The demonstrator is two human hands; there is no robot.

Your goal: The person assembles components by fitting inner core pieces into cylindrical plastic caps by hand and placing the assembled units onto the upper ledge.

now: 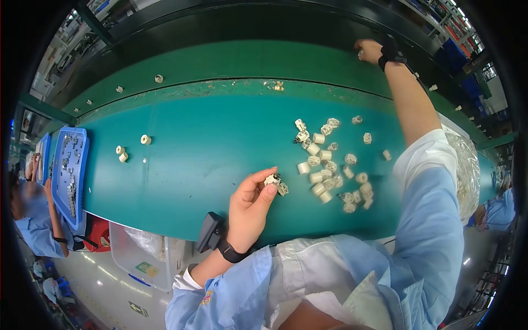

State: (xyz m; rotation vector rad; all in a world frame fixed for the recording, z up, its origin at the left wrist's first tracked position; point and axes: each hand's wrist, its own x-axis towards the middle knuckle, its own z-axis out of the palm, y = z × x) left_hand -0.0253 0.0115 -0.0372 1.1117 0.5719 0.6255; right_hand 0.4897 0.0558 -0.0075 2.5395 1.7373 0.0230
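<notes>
My left hand (250, 206) is over the near part of the green work surface, thumb and fingers closed on a small white part (272, 180) with dark bits. Another white part (282, 189) shows just beside the thumb tip; whether it is held too is unclear. My right hand (369, 50) is stretched far out over the dark green belt at the back, its fingers closed round a small whitish part (361, 53). Between my arms lies a loose group of cream cylinders (325, 155) and white parts with metal bits (333, 122).
Cream cylinders (146, 139) lie at the left. A blue tray (82, 165) of small parts stands at the left edge, beside a seated person (38, 220). White parts (159, 78) sit on the back belt. Below are a clear bin (132, 258) and, at right, a plastic bag (461, 176).
</notes>
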